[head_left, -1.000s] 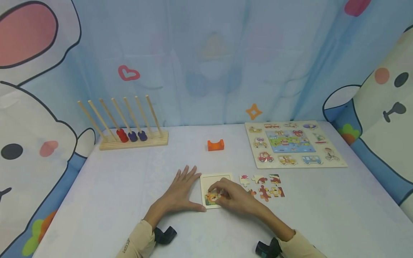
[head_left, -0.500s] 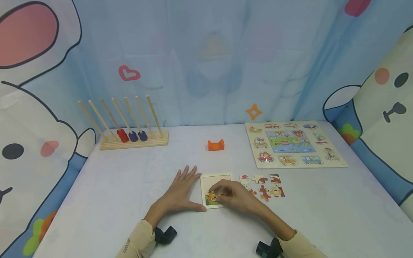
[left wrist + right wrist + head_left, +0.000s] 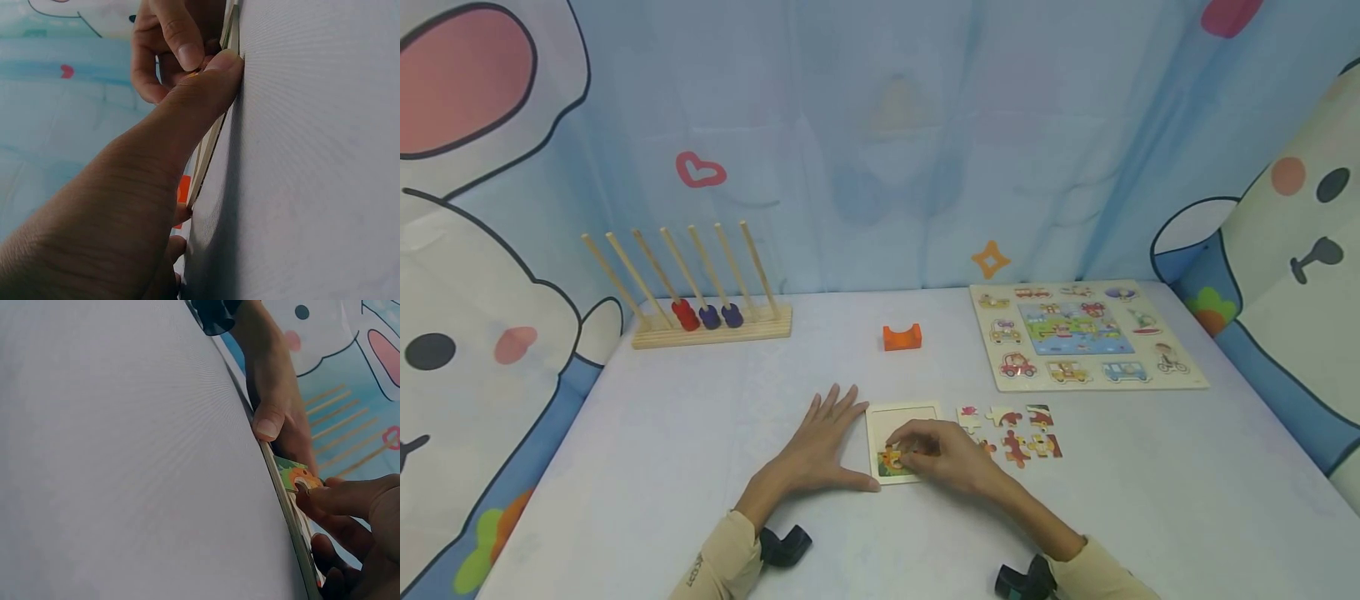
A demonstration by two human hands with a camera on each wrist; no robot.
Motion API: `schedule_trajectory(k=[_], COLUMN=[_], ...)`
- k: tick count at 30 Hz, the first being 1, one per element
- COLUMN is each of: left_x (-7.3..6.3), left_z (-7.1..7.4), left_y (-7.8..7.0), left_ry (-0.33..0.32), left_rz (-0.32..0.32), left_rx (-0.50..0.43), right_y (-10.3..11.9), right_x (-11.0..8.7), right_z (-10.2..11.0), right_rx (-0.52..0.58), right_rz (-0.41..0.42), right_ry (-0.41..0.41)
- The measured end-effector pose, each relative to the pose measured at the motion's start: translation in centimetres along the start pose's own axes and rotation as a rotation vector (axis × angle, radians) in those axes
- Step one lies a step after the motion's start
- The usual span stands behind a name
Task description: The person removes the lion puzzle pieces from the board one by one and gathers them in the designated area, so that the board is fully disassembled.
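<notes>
A small square wooden puzzle tray lies on the table between my hands. In its near left corner sits a jigsaw piece with an orange animal face on green. My right hand pinches a puzzle piece between thumb and forefinger, low over the tray; the fingers mostly hide it, and a bit of orange shows in the left wrist view. My left hand lies with fingers spread at the tray's left side, its thumb against the near left corner. Several loose jigsaw pieces lie right of the tray.
A wooden bead counter with upright pegs and red and blue beads stands at the back left. An orange arched block lies at the middle back. A large vehicle puzzle board is at the back right, before a blue curtain.
My right fingertips shift very slightly over the tray while pinching the piece. The left hand, the tray and the loose pieces stay put.
</notes>
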State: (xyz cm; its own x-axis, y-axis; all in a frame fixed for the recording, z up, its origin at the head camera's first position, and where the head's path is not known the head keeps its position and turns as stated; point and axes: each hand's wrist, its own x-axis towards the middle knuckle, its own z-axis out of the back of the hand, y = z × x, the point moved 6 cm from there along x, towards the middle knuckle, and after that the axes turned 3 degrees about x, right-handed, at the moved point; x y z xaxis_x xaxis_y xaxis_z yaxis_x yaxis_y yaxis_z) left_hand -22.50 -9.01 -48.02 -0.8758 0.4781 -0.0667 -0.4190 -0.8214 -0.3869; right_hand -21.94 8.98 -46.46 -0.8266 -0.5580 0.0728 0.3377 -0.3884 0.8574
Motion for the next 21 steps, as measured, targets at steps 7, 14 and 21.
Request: schedule_trajectory(k=[7,14,21], left_x=[0.01,-0.05,-0.11], left_z=[0.08,0.12,0.13], left_y=[0.00,-0.06,-0.09], left_ry=[0.008,0.014,0.002], left_rz=[0.004,0.007,-0.014], left_rx=[-0.017,-0.014,-0.017], right_y=[0.12,0.28,0.23], right_x=[0.00,-0.01,-0.04], right_z=[0.00,0.04,-0.15], right_rx=[0.022,0.064,0.085], right_rz=[-0.006,-0.028,-0.059], right_ry=[-0.038,-0.043,-0.027])
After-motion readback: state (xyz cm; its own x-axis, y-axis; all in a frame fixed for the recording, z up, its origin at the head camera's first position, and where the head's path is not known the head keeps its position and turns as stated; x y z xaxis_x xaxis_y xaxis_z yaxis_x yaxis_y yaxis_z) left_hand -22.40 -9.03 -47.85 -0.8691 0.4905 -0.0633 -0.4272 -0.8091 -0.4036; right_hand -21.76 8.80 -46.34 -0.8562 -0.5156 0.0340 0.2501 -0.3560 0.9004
